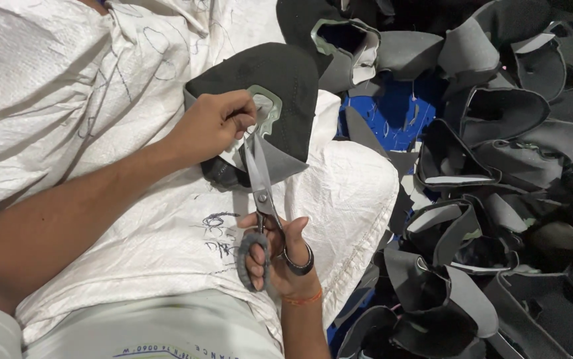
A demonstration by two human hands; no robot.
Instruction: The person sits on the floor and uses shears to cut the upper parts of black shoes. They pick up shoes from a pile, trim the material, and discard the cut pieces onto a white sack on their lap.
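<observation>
The dark shoe upper (280, 86) lies on the white woven sack (167, 219) spread across your lap, just left of the big heap of cut pieces. It is a black, curved fabric piece with a grey lining edge and a pale green reinforcement around its opening. Your left hand (217, 123) is clamped on the piece at that opening, fingers curled over the pale edge and pinching it taut. Your right hand (280, 256) is closed through the loops of the scissors (260, 183), thumb in one loop and fingers in the padded grey one, a dark ring on one finger and an orange thread at the wrist. The blades stand almost together, points up, with the tips right at the pale edge beside your left fingertips.

You look to be in the middle of trimming the excess lining along the opening. The coming cut calls for keeping your left fingers just clear of the blade tips, holding the edge tensioned, and turning the piece with the left hand so the blades follow the curve rather than bite into the black outer fabric.

Around this, the sack bears blue pen scribbles near your right hand. To the right, a pile of black and grey uppers (499, 199) covers the floor, some lying over a blue sheet (393, 113). More of the same pieces sit above, by the top edge.
</observation>
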